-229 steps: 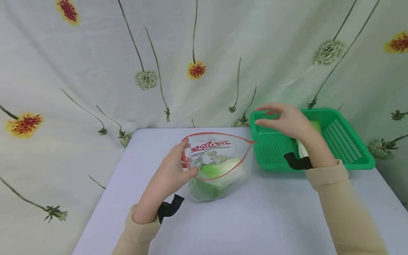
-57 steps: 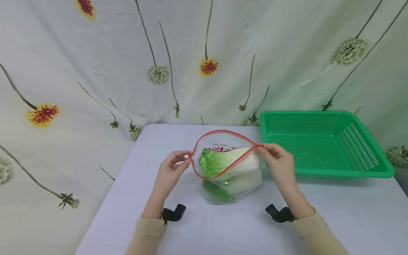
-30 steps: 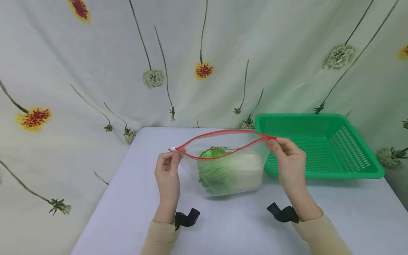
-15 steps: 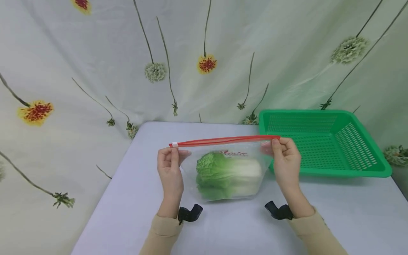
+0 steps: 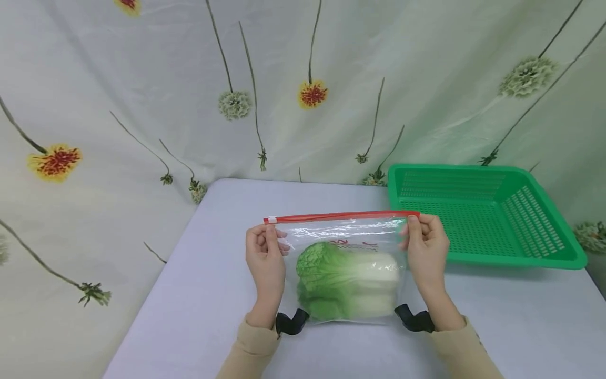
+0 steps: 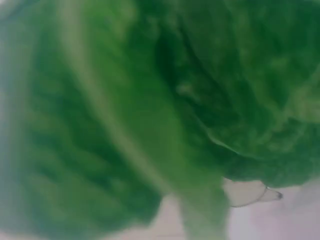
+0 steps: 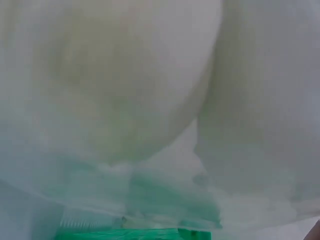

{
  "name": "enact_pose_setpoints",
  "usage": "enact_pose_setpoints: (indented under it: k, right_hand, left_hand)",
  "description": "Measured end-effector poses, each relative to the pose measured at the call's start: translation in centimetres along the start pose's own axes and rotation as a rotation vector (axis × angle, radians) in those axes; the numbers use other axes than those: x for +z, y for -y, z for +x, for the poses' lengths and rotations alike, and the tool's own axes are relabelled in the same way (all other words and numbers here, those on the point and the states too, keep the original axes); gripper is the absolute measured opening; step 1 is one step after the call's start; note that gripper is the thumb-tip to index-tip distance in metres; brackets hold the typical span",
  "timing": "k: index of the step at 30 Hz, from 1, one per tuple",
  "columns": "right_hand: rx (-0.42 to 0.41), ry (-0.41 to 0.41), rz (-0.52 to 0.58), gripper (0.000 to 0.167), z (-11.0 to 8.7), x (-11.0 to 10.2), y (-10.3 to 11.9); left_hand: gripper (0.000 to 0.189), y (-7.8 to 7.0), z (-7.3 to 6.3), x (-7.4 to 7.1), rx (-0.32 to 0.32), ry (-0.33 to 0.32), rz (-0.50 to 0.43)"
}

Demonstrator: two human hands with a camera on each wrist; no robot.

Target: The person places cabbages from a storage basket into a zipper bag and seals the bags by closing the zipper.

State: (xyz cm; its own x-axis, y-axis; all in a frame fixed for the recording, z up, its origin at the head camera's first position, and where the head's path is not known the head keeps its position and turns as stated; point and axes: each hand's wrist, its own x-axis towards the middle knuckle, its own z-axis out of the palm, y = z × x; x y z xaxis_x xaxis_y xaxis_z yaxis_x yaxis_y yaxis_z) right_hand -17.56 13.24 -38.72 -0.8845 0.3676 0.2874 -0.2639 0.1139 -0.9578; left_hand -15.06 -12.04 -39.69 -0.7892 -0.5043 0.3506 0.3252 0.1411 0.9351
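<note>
In the head view a clear zip bag with a red zip strip is held up between both hands. Two heads of napa cabbage lie inside it, leafy green to the left and white stalks to the right. My left hand pinches the bag's upper left corner, just below the white slider. At the upper right corner my right hand grips the bag between thumb and fingers. Blurred green leaves fill the left wrist view; pale stalk ends fill the right one.
A green perforated basket stands at the back right of the white table, just beyond the right hand. Behind the table hangs a flower-patterned cloth. A black wrist camera sits on each wrist.
The second cabbage has gone from basket to bag. My right hand has taken the bag's right corner. The gaping mouth is now pulled straight, and the bag hangs lower and nearer.
</note>
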Motion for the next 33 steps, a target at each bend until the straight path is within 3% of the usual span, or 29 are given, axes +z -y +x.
enact_pose_setpoints:
  k: [4,10,14,21,24,25,27,30,32,33]
  right_hand:
    - [0.026,-0.040,-0.009,0.009,-0.3,-0.6,0.1]
    - [0.016,-0.102,0.035,0.017,-0.3,-1.2,0.4]
    - [0.021,-0.121,0.050,0.020,-0.5,-1.2,0.5]
    - [0.106,-0.160,0.110,0.025,-0.7,-2.0,0.9]
    - [0.072,-0.157,0.126,0.020,-0.7,-2.7,1.2]
    - [0.033,-0.153,0.096,0.015,-0.7,-2.9,1.4]
    - [-0.125,-0.150,-0.022,0.005,-0.7,-2.9,2.2]
    - [-0.424,-0.131,-0.229,0.014,-0.6,-2.0,4.3]
    - [-0.609,-0.063,-0.309,0.017,-0.5,-0.5,6.1]
    - [-0.655,0.013,-0.320,0.016,-0.6,0.3,7.0]
  left_hand:
    - [0.020,-0.8,-0.2,-0.2,-0.021,0.027,-0.014]
    - [0.022,-1.9,-0.1,0.0,-0.019,0.080,-0.006]
    - [0.023,-2.2,-0.2,0.3,-0.026,0.074,-0.048]
    - [0.023,-2.8,-0.4,0.9,-0.087,0.048,-0.154]
    - [0.022,-3.0,-0.6,1.3,-0.088,0.034,-0.169]
    - [0.022,-3.0,-0.6,1.4,-0.085,0.033,-0.169]
    - [0.023,-3.1,-0.8,1.6,-0.082,0.037,-0.172]
    - [0.025,-3.2,-1.1,1.8,-0.077,0.045,-0.180]
    - [0.026,-3.2,-1.3,2.0,-0.073,0.052,-0.196]
    - [0.027,-3.2,-1.4,2.1,-0.068,0.053,-0.203]
